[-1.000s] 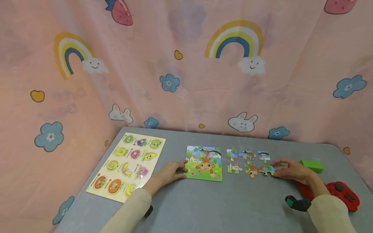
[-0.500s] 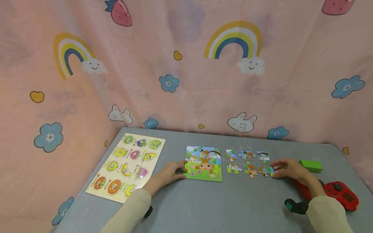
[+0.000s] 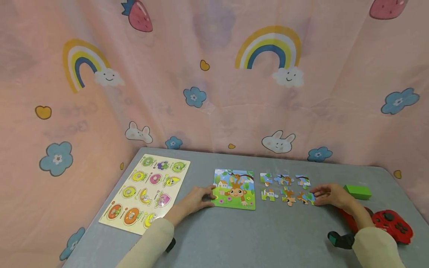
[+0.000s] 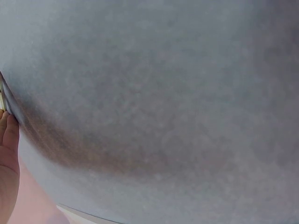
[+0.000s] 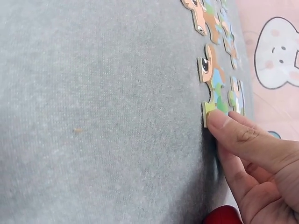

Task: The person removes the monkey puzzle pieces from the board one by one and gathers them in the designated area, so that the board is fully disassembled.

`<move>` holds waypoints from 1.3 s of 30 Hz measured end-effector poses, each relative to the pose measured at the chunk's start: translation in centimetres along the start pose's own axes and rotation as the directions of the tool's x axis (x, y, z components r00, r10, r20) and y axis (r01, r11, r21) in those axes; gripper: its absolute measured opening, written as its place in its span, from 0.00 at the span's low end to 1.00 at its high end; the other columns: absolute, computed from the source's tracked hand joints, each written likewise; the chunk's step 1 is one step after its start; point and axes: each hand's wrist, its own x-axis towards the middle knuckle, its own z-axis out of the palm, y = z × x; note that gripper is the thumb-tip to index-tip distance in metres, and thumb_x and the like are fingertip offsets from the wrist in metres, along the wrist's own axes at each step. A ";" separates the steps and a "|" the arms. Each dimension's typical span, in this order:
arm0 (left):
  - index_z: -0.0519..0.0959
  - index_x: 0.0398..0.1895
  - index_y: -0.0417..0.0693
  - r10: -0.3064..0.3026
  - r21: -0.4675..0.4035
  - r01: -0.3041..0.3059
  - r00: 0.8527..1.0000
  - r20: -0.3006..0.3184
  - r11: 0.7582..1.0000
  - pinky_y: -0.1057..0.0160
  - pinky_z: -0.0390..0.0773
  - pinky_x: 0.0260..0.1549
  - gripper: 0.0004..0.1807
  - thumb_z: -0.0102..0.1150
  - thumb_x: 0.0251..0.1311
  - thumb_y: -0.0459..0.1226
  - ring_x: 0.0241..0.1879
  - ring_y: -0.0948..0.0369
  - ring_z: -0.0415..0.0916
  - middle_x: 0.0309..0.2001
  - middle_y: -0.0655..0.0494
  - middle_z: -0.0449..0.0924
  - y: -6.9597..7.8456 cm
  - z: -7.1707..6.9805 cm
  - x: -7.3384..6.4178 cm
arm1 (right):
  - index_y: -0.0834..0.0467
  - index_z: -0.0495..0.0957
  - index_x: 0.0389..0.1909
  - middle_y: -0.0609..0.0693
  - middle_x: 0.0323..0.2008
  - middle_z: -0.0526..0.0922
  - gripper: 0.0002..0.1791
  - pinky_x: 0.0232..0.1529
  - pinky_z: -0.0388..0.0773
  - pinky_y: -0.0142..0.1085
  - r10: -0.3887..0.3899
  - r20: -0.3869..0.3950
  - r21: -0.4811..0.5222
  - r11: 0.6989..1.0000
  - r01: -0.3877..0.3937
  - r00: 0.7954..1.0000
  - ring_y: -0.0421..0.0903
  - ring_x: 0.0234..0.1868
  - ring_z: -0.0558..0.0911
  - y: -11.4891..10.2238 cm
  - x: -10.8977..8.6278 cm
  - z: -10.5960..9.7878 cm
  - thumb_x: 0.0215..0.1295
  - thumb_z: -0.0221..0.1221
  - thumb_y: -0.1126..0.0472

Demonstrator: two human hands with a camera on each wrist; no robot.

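Observation:
A square monkey puzzle board [image 3: 236, 191] lies flat mid-table, its picture facing up. At its left edge my left hand [image 3: 197, 199] grips with thumb and fingers; only a few of that hand's fingers [image 4: 10, 140] show in the left wrist view. Loose jigsaw pieces lie to the board's right in two rows, among them a house piece [image 3: 269, 194] and a monkey-face piece [image 3: 288, 199]. The bottom right jigsaw piece [image 3: 305, 197] is pinched at its right edge by my right hand [image 3: 331, 196]. In the right wrist view the thumb [image 5: 219, 120] presses that piece's corner.
A cream fruit puzzle board [image 3: 161, 214] lies on the left of the grey table [image 3: 248, 238]. Beyond the right hand are a green block [image 3: 358, 192] and a red game controller [image 3: 393, 225], partly behind the forearm. A pink patterned curtain [image 3: 221, 115] hangs behind the table.
The view has shifted slightly. Both hands stay at the same edges, and the board and pieces have not visibly moved.

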 end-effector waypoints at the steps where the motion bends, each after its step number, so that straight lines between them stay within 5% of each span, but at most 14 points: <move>1: 0.83 0.42 0.43 -0.001 -0.001 0.001 1.000 -0.001 1.000 0.54 0.69 0.60 0.11 0.65 0.58 0.38 0.63 0.51 0.68 0.63 0.47 0.72 0.0 0.0 0.0 | 0.75 0.74 0.50 0.56 0.38 0.81 0.25 0.36 0.76 0.29 0.003 -0.001 0.001 1.000 -0.003 1.000 0.47 0.38 0.77 0.0 0.0 0.0 0.55 0.68 0.65; 7: 0.83 0.42 0.42 -0.005 -0.014 0.005 1.000 0.002 1.000 0.53 0.68 0.60 0.11 0.65 0.58 0.37 0.64 0.50 0.67 0.63 0.45 0.71 0.0 0.0 -0.2 | 0.75 0.68 0.59 0.65 0.49 0.79 0.31 0.46 0.78 0.43 -0.018 0.002 0.059 0.998 0.018 1.000 0.56 0.48 0.78 -1.0 -0.5 -0.2 0.61 0.64 0.60; 14: 0.83 0.42 0.42 -0.006 -0.020 0.006 1.000 0.000 1.000 0.52 0.67 0.61 0.11 0.65 0.58 0.37 0.64 0.50 0.66 0.64 0.45 0.70 0.0 -0.1 -0.3 | 0.70 0.66 0.63 0.69 0.59 0.72 0.30 0.53 0.70 0.61 -0.073 -0.038 0.096 0.992 0.076 0.997 0.65 0.58 0.72 -3.4 -0.4 -0.2 0.68 0.57 0.55; 18: 0.83 0.43 0.42 0.003 -0.010 -0.003 1.000 0.003 1.000 0.53 0.68 0.60 0.12 0.65 0.58 0.38 0.64 0.51 0.67 0.64 0.46 0.71 -0.1 -0.1 -0.2 | 0.68 0.69 0.62 0.66 0.59 0.73 0.28 0.53 0.72 0.57 -0.111 -0.088 0.118 0.986 0.121 0.990 0.46 0.54 0.77 -4.1 -0.4 0.9 0.68 0.58 0.55; 23: 0.83 0.43 0.43 0.012 -0.010 -0.012 1.000 -0.002 1.000 0.53 0.68 0.60 0.11 0.65 0.58 0.37 0.64 0.51 0.67 0.63 0.46 0.71 -0.3 0.0 -0.1 | 0.71 0.71 0.59 0.65 0.57 0.75 0.25 0.46 0.77 0.33 -0.167 -0.126 0.230 0.954 0.193 0.978 0.25 0.45 0.76 -4.8 -0.2 3.2 0.66 0.60 0.60; 25: 0.83 0.42 0.43 0.018 -0.012 -0.018 1.000 -0.005 1.000 0.53 0.68 0.60 0.11 0.65 0.58 0.37 0.64 0.51 0.67 0.63 0.46 0.72 -0.3 0.0 -0.1 | 0.73 0.70 0.58 0.65 0.56 0.76 0.25 0.43 0.77 0.26 -0.176 -0.128 0.285 0.936 0.206 0.976 0.28 0.45 0.79 -5.2 -0.1 4.1 0.66 0.60 0.62; 35: 0.83 0.44 0.42 0.003 -0.007 -0.003 1.000 0.001 1.000 0.53 0.68 0.60 0.13 0.65 0.58 0.38 0.64 0.50 0.67 0.64 0.46 0.71 -0.1 0.0 0.0 | 0.74 0.69 0.59 0.58 0.52 0.80 0.27 0.36 0.77 0.27 -0.149 -0.133 0.482 0.854 0.196 0.980 0.33 0.42 0.81 -7.5 0.4 8.5 0.63 0.62 0.65; 39: 0.84 0.42 0.43 0.000 -0.005 0.000 1.000 -0.001 1.000 0.54 0.69 0.60 0.12 0.65 0.58 0.38 0.63 0.51 0.68 0.63 0.47 0.71 -0.2 0.0 0.0 | 0.78 0.67 0.58 0.67 0.52 0.79 0.27 0.43 0.79 0.29 -0.179 -0.102 0.568 0.797 0.205 0.979 0.39 0.45 0.84 -8.3 0.6 10.7 0.61 0.62 0.69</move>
